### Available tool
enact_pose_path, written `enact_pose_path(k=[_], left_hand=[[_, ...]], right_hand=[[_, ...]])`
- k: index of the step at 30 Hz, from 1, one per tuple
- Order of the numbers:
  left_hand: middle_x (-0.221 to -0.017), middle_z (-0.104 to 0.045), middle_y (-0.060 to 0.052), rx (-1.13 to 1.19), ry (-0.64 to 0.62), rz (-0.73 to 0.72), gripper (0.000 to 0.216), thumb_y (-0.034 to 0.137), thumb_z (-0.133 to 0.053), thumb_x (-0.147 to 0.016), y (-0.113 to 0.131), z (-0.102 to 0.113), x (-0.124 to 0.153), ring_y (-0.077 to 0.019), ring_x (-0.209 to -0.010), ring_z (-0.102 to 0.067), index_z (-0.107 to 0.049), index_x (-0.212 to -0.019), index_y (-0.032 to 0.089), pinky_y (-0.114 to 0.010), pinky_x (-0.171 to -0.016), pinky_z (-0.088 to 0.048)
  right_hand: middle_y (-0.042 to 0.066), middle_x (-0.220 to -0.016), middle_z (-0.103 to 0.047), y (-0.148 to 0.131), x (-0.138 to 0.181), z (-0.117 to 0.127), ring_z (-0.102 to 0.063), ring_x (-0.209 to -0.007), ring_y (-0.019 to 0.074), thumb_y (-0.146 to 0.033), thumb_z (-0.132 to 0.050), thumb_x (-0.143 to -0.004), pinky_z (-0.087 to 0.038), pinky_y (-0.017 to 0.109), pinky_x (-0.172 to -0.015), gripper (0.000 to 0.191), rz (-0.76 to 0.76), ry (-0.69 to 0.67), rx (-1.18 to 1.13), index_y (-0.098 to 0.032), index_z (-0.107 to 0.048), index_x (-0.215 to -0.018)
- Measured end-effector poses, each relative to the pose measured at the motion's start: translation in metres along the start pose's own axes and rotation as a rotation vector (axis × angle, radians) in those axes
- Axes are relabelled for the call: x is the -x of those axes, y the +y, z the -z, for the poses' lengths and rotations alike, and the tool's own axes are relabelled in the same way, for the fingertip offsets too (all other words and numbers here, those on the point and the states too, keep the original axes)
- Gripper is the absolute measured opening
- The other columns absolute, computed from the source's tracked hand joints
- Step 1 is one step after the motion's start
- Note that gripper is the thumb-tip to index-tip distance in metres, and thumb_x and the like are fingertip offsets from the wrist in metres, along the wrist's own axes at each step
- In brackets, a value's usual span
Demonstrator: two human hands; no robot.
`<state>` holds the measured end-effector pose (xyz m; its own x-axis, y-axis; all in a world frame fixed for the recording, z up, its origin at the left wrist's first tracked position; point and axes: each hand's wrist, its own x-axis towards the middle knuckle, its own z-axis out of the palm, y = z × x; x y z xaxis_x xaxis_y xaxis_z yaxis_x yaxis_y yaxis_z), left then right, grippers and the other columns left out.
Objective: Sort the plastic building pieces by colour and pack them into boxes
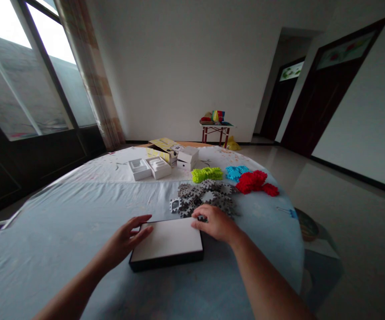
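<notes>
A shallow rectangular box (170, 262) with dark sides and a flat white top panel (170, 242) lies in front of me on the cloth-covered table. My left hand (134, 233) is at the box's far left corner, its index finger along the edge and the thumb over the white panel, with space between them. At the far right corner is my right hand (214, 220). Its fingers are bent and its thumb rests by the panel's edge, with a gap between thumb and fingers. Just beyond the box spreads a heap of grey toothed plastic pieces (208, 195), partly hidden by my right hand.
Farther back are lime-green pieces (207, 174), blue pieces (237, 172) and red pieces (254, 182). White open trays (140, 169), a small white box (188, 158) and a yellow printed box (165, 146) stand behind. The round table's edge (302, 249) curves at the right.
</notes>
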<state>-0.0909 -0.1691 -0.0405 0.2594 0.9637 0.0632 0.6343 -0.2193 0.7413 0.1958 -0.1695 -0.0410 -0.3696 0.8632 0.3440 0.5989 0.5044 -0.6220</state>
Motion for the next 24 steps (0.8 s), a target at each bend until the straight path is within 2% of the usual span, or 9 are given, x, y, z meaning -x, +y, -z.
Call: enact_pose_path(k=[4, 8, 11, 17, 20, 24], left_hand=[[-0.129, -0.051, -0.009, -0.247, 0.009, -0.218, 0.062, 0.054, -0.056, -0.071, 0.016, -0.008, 0.007, -0.0267, -0.117, -0.046, -0.046, -0.125, 0.025, -0.043, -0.098, -0.038], [-0.130, -0.049, -0.011, -0.447, -0.043, -0.389, 0.078, 0.055, -0.062, -0.065, 0.027, -0.019, 0.007, -0.0301, -0.120, -0.041, -0.037, -0.132, 0.025, -0.051, -0.101, -0.029], [-0.128, -0.051, -0.011, -0.492, -0.084, -0.418, 0.082, 0.055, -0.065, -0.062, 0.028, -0.023, 0.004, -0.0301, -0.118, -0.043, -0.036, -0.132, 0.023, -0.052, -0.103, -0.022], [-0.131, -0.047, -0.009, -0.475, -0.134, -0.397, 0.085, 0.051, -0.067, -0.061, 0.028, -0.022, 0.003, -0.0282, -0.119, -0.040, -0.032, -0.134, 0.025, -0.046, -0.101, -0.027], [-0.131, -0.046, -0.009, -0.487, -0.146, -0.379, 0.083, 0.051, -0.067, -0.061, 0.030, -0.021, 0.003, -0.0284, -0.118, -0.040, -0.035, -0.133, 0.025, -0.046, -0.101, -0.028], [-0.129, -0.047, -0.006, -0.505, -0.164, -0.404, 0.073, 0.051, -0.066, -0.063, 0.034, -0.021, 0.002, -0.0286, -0.116, -0.042, -0.041, -0.130, 0.032, -0.047, -0.099, -0.030]], right_hand=[[0.007, -0.095, -0.064, -0.002, 0.000, 0.001, -0.059, -0.090, 0.0180, -0.032, -0.061, -0.077, -0.043, 0.029, -0.081, 0.021, -0.020, -0.018, -0.013, -0.018, -0.065, -0.091], [0.007, -0.097, -0.063, -0.003, 0.000, 0.001, -0.058, -0.092, 0.0181, -0.033, -0.061, -0.077, -0.043, 0.028, -0.081, 0.023, -0.055, -0.029, -0.013, -0.017, -0.064, -0.094], [0.007, -0.096, -0.063, -0.003, 0.000, 0.002, -0.058, -0.092, 0.0180, -0.033, -0.059, -0.079, -0.042, 0.029, -0.082, 0.022, -0.044, -0.032, 0.005, -0.017, -0.064, -0.093], [0.006, -0.095, -0.064, -0.003, -0.001, 0.003, -0.058, -0.089, 0.0162, -0.031, -0.056, -0.081, -0.043, 0.027, -0.080, 0.019, -0.020, -0.046, -0.026, -0.017, -0.065, -0.092], [0.006, -0.094, -0.064, -0.004, -0.001, 0.005, -0.058, -0.088, 0.0157, -0.028, -0.055, -0.082, -0.043, 0.026, -0.079, 0.018, -0.015, -0.035, -0.027, -0.016, -0.065, -0.090], [0.006, -0.093, -0.065, -0.005, 0.000, 0.007, -0.058, -0.089, 0.0158, -0.024, -0.056, -0.081, -0.042, 0.026, -0.081, 0.015, -0.010, -0.035, -0.009, -0.016, -0.066, -0.087]])
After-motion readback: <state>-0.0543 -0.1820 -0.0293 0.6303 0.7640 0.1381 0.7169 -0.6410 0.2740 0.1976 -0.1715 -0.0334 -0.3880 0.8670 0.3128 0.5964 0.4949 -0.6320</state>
